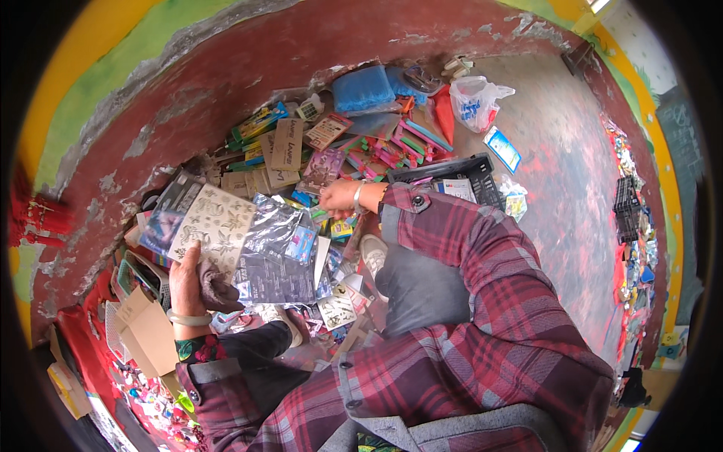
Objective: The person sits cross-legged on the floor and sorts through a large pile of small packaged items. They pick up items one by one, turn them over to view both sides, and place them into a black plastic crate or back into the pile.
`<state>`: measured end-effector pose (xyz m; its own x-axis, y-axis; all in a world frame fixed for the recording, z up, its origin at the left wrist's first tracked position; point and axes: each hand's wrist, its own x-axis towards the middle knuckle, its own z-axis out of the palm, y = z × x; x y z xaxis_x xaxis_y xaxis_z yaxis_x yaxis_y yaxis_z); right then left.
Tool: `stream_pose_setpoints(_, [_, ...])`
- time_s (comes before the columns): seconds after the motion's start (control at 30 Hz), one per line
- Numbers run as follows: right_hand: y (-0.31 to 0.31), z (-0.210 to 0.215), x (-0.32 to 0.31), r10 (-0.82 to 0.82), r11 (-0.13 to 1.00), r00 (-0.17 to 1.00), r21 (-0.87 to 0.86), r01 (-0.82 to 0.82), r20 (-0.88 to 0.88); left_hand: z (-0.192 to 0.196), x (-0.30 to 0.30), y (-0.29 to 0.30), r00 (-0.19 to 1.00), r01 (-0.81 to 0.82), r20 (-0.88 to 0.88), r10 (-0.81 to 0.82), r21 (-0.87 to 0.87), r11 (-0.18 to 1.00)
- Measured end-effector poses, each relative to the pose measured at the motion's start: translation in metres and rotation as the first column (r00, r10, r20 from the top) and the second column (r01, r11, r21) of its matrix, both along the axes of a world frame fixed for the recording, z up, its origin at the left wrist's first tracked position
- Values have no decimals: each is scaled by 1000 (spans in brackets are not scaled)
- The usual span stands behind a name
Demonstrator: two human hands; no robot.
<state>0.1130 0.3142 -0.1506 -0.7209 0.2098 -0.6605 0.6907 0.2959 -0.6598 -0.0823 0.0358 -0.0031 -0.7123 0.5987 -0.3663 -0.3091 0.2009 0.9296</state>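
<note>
My left hand (pixel 186 285), with a pale bangle at the wrist, is closed round a crumpled grey-brown cloth (pixel 218 292). Its fingertips lie against a beige sheet printed with leaves (pixel 215 222). Right of that sheet are a clear plastic wrapper (pixel 277 224) and a dark printed packet (pixel 275 277). Farther up, my right hand (pixel 341 197) reaches into the heap with its fingers drawn together. What they hold, if anything, is hidden. Just beyond its fingertips lies a purple picture booklet (pixel 321 170).
Brown cardboard boxes (pixel 287 145), pink and green sticks (pixel 403 145) and a blue plastic-wrapped bundle (pixel 363 90) lie against the red wall. A black crate (pixel 483 179) stands right of my right arm. An opened carton (pixel 147 331) sits at lower left. My shoes are among the goods.
</note>
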Motion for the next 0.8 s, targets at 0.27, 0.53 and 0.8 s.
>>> stream_pose_setpoints(0.27, [136, -93, 58, -138, 956, 988, 270, 117, 62, 16, 10, 1, 993, -118, 7, 118, -39, 992])
stream_pose_setpoints(0.53, [221, -151, 72, -993, -99, -43, -567, 817, 111, 21, 25, 10, 983, -158, 84, 163, -66, 985])
stream_pose_setpoints(0.8, [250, -181, 71, -993, -90, -119, -558, 825, -16, 4, 19, 24, 979, -128, 154, 137, -68, 989])
